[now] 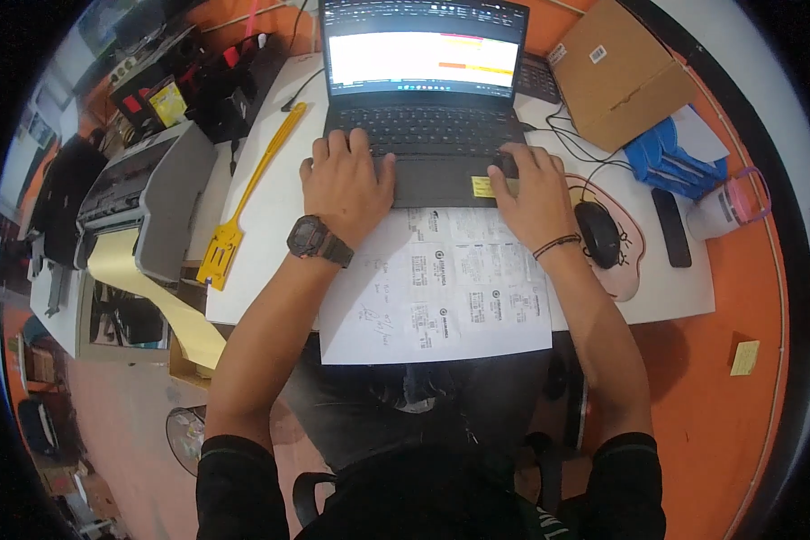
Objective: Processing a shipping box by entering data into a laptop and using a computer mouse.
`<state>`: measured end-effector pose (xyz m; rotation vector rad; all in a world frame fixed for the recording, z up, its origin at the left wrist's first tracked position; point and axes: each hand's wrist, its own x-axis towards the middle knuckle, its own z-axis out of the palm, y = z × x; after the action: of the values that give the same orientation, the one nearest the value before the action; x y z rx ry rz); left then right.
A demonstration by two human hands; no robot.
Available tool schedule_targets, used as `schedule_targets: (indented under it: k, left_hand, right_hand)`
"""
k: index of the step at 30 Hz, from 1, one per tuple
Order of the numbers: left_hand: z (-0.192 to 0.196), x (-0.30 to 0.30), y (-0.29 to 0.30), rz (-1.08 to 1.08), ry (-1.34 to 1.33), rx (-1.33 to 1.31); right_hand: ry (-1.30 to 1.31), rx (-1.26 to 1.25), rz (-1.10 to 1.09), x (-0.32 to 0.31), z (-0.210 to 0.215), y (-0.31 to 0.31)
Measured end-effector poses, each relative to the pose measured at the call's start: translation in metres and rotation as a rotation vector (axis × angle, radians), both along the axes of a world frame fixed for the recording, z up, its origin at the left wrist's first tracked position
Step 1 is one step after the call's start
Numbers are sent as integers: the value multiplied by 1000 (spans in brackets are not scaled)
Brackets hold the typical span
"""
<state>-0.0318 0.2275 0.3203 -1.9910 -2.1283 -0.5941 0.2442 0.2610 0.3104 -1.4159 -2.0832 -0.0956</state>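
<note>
One laptop (pixel 423 99), one mouse (pixel 598 233), one cardboard box (pixel 616 72) and one printer (pixel 144 193) show. Two hands rest there: left hand (pixel 344 184), right hand (pixel 533 193). Printed sheets (pixel 441 288) number perhaps two, overlapping.

Laptop (pixel 423 99): screen top cut off by the frame edge, screen content washed out. Printed sheet (pixel 441 288) below it: print too small to read, upper edge hidden under both wrists.

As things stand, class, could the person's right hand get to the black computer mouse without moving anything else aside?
Probably yes. The right hand rests on the laptop edge, and the mouse lies just to its right on the mouse pad, with nothing between them but its thin cable.
</note>
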Motion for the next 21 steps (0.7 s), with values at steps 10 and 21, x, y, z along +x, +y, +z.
schedule_targets:
  k: [10, 21]
  left_hand:
    - [-3, 7, 3, -21, 20, 33]
    - [-10, 3, 3, -59, -8, 76]
  right_hand:
    - [1, 0, 13, 7, 2, 5]
    - [-39, -12, 2, 3, -3, 8]
